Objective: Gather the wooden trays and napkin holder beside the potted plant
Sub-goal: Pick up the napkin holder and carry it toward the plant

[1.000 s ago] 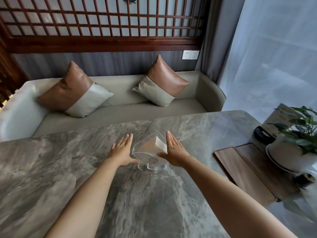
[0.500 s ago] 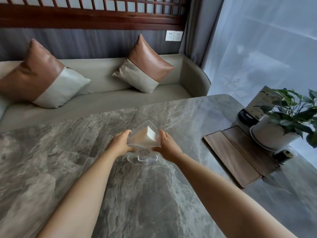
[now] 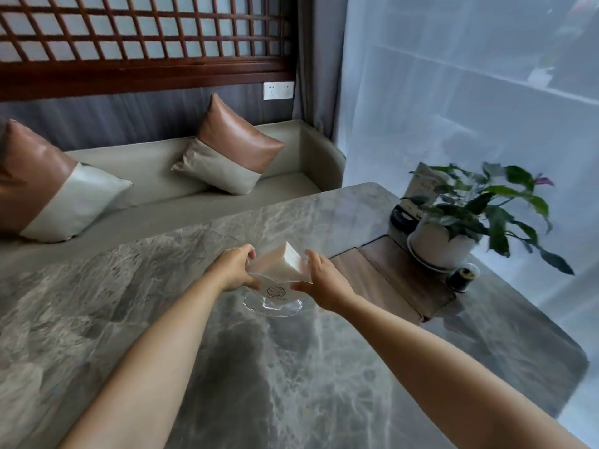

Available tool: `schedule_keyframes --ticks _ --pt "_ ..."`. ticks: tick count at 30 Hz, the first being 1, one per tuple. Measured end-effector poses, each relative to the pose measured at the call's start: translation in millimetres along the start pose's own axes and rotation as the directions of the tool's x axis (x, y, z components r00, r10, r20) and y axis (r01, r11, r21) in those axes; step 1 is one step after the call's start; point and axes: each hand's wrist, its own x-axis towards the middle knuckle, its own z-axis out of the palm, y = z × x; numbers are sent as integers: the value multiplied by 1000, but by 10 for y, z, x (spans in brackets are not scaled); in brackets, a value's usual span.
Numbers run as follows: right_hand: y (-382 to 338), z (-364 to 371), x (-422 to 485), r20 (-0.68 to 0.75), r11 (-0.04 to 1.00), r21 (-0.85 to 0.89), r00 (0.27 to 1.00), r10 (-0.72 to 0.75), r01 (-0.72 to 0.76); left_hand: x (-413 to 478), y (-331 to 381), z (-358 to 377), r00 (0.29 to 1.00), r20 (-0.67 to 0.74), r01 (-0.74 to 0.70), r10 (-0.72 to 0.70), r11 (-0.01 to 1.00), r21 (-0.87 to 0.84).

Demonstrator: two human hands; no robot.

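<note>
A clear napkin holder [image 3: 275, 288] with a round base and a stack of white napkins sits near the middle of the marble table [image 3: 194, 367]. My left hand [image 3: 235, 270] grips its left side and my right hand [image 3: 324, 281] presses its right side. Two flat wooden trays [image 3: 398, 277] lie side by side just right of my right hand. Behind them stands the potted plant [image 3: 453, 228] in a white pot on a saucer.
A small dark jar [image 3: 462, 277] stands in front of the plant. A black object with a card [image 3: 405, 215] is behind the pot. A sofa with cushions [image 3: 227, 147] runs along the table's far edge. The table's right edge meets a sheer curtain.
My hands went from flat beside the napkin holder to closed on its sides. The holder now sits nearer the wooden trays, and the view has swung right.
</note>
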Motion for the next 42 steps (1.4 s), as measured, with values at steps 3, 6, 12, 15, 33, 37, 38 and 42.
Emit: schedule_keyframes --ticks 3,6,12,15,33,37,38,42 --pt "467 -358 -174 -56 999 14 997 52 -51 129 601 162 996 53 -72 69 996 44" --pt "998 -694 -417 -112 994 39 988 105 -102 279 1253 409 979 129 -170 156 979 109" --pt "2049 -1253 -995 -203 961 76 939 277 -267 522 2483 1129 919 233 -360 318 919 162" --pt "2491 -1471 -1310 -234 939 83 909 344 -334 564 2992 1510 879 293 -436 377 884 169" --pt "4203 -2015 -1903 -267 793 264 749 607 -549 905 4678 2893 772 460 -561 438 810 170" --pt "4463 -2045 -1872 -253 776 268 736 628 -571 975 4828 3057 770 456 -574 446 797 189" --pt "4515 -2045 -1867 -249 773 272 734 632 -573 989 4858 3091 770 459 -572 443 798 189" --pt "4667 -2043 -1856 -237 770 270 735 635 -578 1044 4953 3209 769 477 -559 426 810 178"
